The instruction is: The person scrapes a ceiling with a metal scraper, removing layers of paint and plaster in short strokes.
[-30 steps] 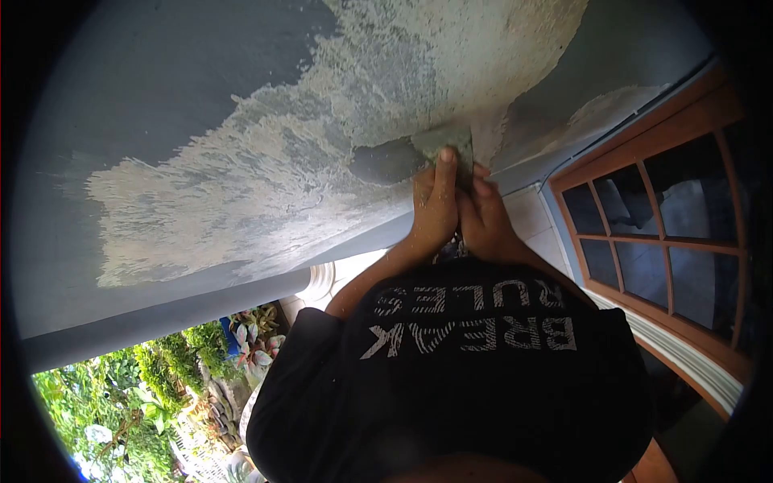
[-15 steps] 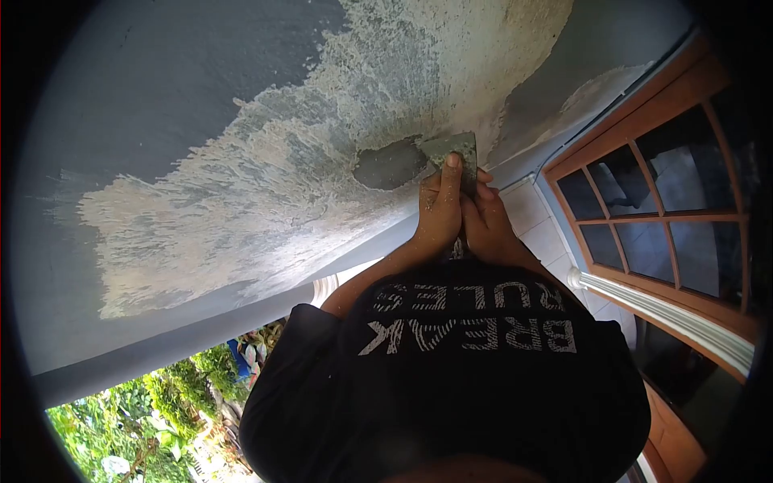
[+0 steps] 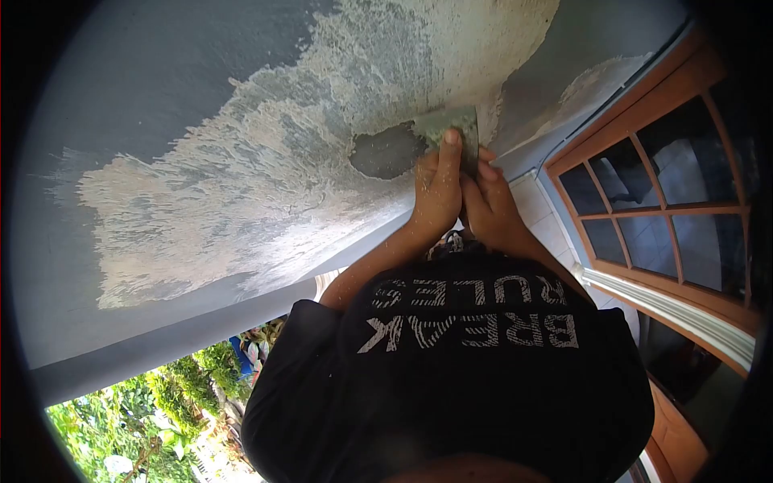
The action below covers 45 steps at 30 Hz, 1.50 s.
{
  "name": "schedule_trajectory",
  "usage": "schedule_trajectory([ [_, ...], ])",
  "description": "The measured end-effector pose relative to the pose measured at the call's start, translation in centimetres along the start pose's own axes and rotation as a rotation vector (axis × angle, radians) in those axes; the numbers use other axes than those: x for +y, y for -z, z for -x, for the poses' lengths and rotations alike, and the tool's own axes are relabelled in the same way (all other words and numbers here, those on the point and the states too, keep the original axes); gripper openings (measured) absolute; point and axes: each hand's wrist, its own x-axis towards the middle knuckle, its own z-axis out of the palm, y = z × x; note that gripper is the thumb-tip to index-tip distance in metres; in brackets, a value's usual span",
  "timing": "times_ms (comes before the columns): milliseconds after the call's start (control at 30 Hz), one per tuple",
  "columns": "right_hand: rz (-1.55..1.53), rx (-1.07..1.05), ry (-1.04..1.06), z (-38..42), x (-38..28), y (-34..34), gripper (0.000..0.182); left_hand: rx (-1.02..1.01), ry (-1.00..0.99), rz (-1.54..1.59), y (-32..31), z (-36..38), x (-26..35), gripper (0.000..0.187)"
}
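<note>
Rough wall (image 3: 241,161) met the plate (image 3: 467,121), probably light, stiff, best gripped low, where left hand (image 3: 437,195) and right hand (image 3: 493,211) pinched.

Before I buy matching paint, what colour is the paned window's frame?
The window frame is orange-brown, best seen in the head view.

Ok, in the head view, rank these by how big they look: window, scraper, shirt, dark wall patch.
1. Shirt
2. Window
3. Unsure: dark patch and scraper look close in size, and the scraper is partly covered, so I won't rank those two.
</note>
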Motion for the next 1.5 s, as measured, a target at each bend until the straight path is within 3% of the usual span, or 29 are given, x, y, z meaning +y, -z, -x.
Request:
schedule_trajectory([
  [100,0.067,-0.039,-0.111,0.3,1.6,0.6,0.019,0.022,0.015,-0.001,0.1,-0.1,-1.4,0.059],
  [267,0.153,-0.096,0.001,-0.5,-0.9,1.4,0.022,0.045,-0.066,0.048,-1.1,-0.4,1.0,0.060],
  [400,0.166,-0.040,0.089,-0.2,1.3,1.7,0.024,0.085,0.061,0.044,-0.8,-0.3,-1.5,0.060],
  [567,0.125,-0.128,-0.026,-1.0,0.3,2.4,0.021,0.126,-0.004,0.164,-1.5,-0.5,-1.5,0.056],
  [767,0.148,-0.120,0.072,-1.0,1.0,2.6,0.025,0.154,0.018,0.192,-1.4,-0.4,-2.0,0.056],
  [867,0.279,-0.228,0.021,-1.0,1.4,3.5,0.028,0.137,-0.023,0.208,-1.2,-0.8,-2.9,0.057],
  [967,0.174,-0.215,-0.049,-1.1,-0.4,3.9,0.032,0.154,-0.009,0.241,-1.4,-0.8,-2.8,0.058],
  [1067,0.316,-0.174,0.100,-1.1,0.4,3.4,0.035,0.167,0.017,0.306,-2.0,-0.5,-2.1,0.057],
  [1167,0.279,-0.208,0.061,-1.2,1.7,3.8,0.036,0.119,-0.074,0.235,-1.1,-1.0,-3.5,0.056],
  [1267,0.193,-0.235,-0.047,-1.4,-0.9,4.6,0.036,0.127,0.012,0.341,-2.6,-1.0,-2.7,0.057],
  [1367,0.293,-0.214,0.094,-1.5,0.7,4.1,0.035,0.152,-0.054,0.405,-2.0,-1.1,-3.4,0.058],
  [1500,0.226,-0.231,0.090,-1.5,0.0,4.0,0.022,0.126,-0.087,0.291,-1.7,-1.0,-3.2,0.059],
])
